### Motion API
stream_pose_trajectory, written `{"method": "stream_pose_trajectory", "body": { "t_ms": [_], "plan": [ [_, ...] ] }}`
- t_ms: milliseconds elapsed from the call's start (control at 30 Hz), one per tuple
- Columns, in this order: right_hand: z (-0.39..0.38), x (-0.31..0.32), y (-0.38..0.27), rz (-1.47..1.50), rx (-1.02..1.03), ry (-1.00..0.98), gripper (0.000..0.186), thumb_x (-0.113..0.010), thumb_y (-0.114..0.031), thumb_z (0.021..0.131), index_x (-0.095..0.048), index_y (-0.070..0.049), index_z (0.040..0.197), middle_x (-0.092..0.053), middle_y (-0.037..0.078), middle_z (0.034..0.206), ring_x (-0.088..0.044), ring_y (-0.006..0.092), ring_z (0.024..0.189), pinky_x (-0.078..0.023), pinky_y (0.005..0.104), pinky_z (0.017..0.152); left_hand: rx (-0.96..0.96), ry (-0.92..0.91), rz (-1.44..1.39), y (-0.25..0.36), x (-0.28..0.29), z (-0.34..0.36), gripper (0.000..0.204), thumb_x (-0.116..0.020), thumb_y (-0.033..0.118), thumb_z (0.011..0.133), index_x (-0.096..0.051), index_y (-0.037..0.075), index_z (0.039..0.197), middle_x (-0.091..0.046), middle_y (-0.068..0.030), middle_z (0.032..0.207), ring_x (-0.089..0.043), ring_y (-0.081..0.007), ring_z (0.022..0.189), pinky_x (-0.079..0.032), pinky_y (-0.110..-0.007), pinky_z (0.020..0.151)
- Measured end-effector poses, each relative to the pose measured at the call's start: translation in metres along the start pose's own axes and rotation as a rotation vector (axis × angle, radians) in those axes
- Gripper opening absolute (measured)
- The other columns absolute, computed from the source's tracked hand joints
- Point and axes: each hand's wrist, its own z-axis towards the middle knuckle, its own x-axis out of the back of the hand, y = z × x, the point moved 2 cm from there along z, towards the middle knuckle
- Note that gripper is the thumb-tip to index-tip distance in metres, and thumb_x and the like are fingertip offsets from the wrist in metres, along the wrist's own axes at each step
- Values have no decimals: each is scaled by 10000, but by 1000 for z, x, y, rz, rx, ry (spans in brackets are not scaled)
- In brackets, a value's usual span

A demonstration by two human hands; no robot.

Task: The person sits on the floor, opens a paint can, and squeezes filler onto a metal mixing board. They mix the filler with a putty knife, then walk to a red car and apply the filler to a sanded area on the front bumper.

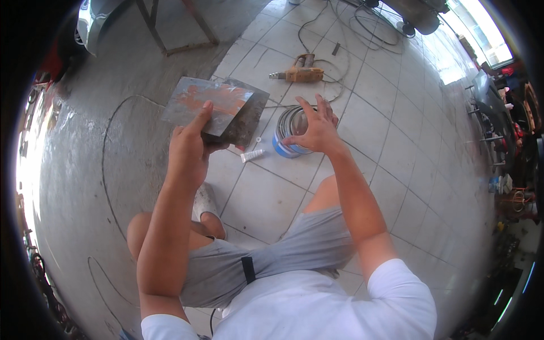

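My left hand (191, 139) is closed on two flat metal plates, thumb on top and fingers underneath. The upper metal plate (235, 105) is silvery grey and smeared with orange-brown paste. Partly covered below it, the darker plate (249, 122) sticks out to the right. My right hand (320, 131) is spread over the top of a round can (285, 149) with a blue and white side, thumb and fingers apart around its rim. Whether the fingertips press on the can cannot be told. A small white tube (252, 155) lies on the tiles left of the can, near a small white cap (258, 139).
A yellow heat gun (303, 72) lies on the tiles beyond the can, its cord looping right. Hoses (371, 34) coil near the far edge. A rusty metal stand (187, 48) is at the far left. Car parts (490, 107) line the right side. My shoe (205, 199) rests below the plates.
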Motion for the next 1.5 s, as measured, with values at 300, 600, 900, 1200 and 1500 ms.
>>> {"method": "stream_pose_trajectory", "body": {
  "t_ms": [300,600,900,1200,1500],
  "plan": [
    [17,-9,21,43,-130,-324,1201,-936,-477,618,-325,-280,1633,-304,249,1639,-336,478,1488,-359,641,1153,-9,-14,199,-10,-4,-2,519,-760,362,957,-651,-98,1171,-730,-163,997,-736,-217,813,-590,-332,673],
    [-65,-64,160,2094,-819,760,780,-594,-605,929,-412,-181,1558,-497,111,1517,-485,343,1349,-390,602,1076,-15,-22,84,-5,-6,22,699,-733,360,976,-464,-193,1308,-587,-304,1265,-659,-342,1159,-609,-418,914],
    [-146,-247,137,2401,-1448,898,888,-230,-762,982,-270,-181,1651,-241,114,1718,-248,399,1562,-166,694,1221,-84,133,-51,-7,-12,36,549,-658,344,1036,-525,-45,1400,-632,-145,1333,-660,-229,1165,-601,-381,906],
    [-89,-168,-82,2117,-665,-136,573,-649,-516,997,-550,-136,1414,-616,61,1277,-550,214,1170,-424,389,965,-3,63,-184,-35,-11,27,512,-618,335,1066,-504,-16,1422,-603,-105,1390,-568,-222,1289,-420,-429,1131],
    [-17,-6,-124,1691,-312,145,476,-608,-259,1066,-482,-14,1454,-634,91,1348,-624,211,1192,-497,369,1039,-46,-100,-225,-25,-26,-4,526,-628,286,1069,-492,-90,1412,-572,-164,1419,-523,-248,1345,-390,-362,1166]
  ]
}}
